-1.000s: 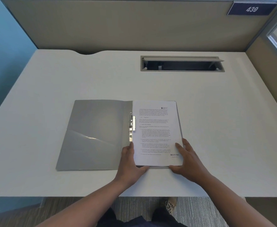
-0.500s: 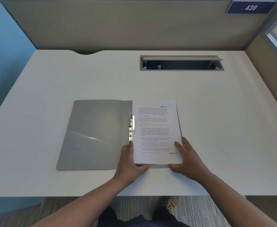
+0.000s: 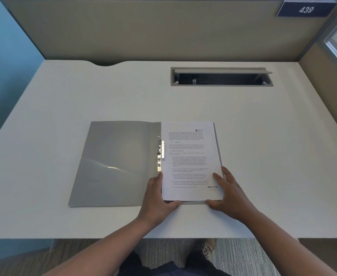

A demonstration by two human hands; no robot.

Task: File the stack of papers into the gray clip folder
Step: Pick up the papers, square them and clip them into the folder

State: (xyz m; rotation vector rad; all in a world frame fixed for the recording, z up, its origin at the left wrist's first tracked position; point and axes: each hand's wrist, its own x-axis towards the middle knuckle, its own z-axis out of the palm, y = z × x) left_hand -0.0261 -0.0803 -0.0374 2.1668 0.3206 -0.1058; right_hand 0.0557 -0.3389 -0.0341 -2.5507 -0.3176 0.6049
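The gray clip folder (image 3: 115,162) lies open and flat on the desk. A stack of printed papers (image 3: 189,156) rests on its right half, its left edge beside the metal clip (image 3: 160,153) at the spine. My left hand (image 3: 156,198) holds the stack's lower left corner, thumb under the bottom edge. My right hand (image 3: 228,194) holds the lower right corner, fingers on the top sheet.
The white desk (image 3: 263,146) has an open cable tray slot (image 3: 221,76) at the back right and a curved cutout at the back left. Beige partition walls stand behind and to the right. The desk's front edge is just below my wrists.
Almost nothing has changed; both hands stay on the stack's lower corners and the view has shifted slightly.
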